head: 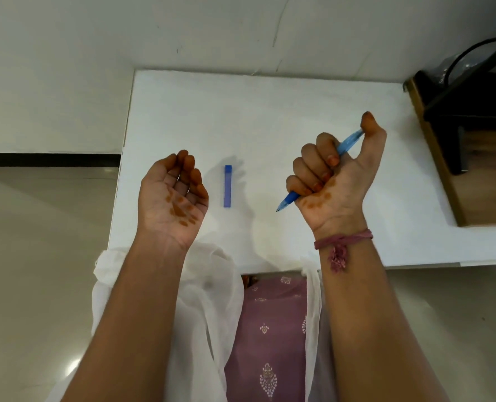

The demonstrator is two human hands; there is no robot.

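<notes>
Light: bright, even, diffuse, from overhead.
Shadows: faint, soft, on table (270, 111) between left hand (172, 195) and right hand (336, 181).
Glare: pale patch on floor (72, 367).
Edges: lines bowed.

White table (270, 105): flat matte top, plain, rectangular. Lying on it: one blue stick (227, 186), slim, square-edged, flat on the top, long axis running near to far. Taking the stick as reference: the table's left edge is closer than its right edge, and the near edge is closer than the far edge at the wall. Soft shadows fall on the top just right of the stick.
</notes>
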